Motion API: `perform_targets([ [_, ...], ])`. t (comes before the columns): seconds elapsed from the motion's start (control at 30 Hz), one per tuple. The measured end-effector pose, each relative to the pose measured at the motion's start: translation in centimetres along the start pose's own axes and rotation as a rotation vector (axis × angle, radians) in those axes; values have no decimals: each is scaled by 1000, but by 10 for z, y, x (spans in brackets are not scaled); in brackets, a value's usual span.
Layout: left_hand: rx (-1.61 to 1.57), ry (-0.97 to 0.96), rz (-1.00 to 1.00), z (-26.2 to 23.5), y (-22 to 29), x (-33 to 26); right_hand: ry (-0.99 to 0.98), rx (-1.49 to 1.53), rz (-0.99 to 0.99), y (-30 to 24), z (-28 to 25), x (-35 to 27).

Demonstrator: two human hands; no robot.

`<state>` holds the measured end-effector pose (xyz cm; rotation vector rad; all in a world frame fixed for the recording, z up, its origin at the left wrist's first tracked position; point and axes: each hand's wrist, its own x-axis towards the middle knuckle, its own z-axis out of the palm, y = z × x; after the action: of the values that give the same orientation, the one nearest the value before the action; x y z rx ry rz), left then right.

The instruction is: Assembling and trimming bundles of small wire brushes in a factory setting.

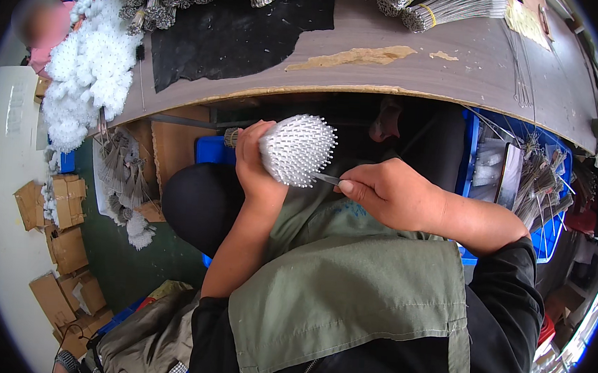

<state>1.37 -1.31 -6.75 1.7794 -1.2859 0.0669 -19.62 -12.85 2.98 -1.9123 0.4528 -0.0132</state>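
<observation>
My left hand [254,157] is closed around a thick bundle of white-tipped rods [300,149]. Its rounded face, packed with small white tips, points to the right. Past the back of that hand, a tied cluster of wire ends [231,137] sticks out, seemingly the bundle's other end. My right hand [382,191] pinches a thin grey strip [327,179] between thumb and fingers. The strip's far end meets the lower right edge of the white tips; whether it goes in among them is hidden. Both hands are above my lap and green apron [354,294].
A worktop [404,66] curves ahead, bearing wire bundles [457,10], a black sheet [254,38] and a white bristly pile [93,61]. Blue bin [467,157] with loose wires stands right. Cardboard boxes [69,250] sit left; a person [43,26] is at the far left.
</observation>
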Motion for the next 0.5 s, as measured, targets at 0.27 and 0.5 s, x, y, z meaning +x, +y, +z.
perform_targets([
  [0.27,-252,46,-196,9,-17,-9,-43,39,22,-7,-7,-4],
  [0.5,-430,38,-317,10,-20,-11,-48,-15,5,-4,-6,-5],
])
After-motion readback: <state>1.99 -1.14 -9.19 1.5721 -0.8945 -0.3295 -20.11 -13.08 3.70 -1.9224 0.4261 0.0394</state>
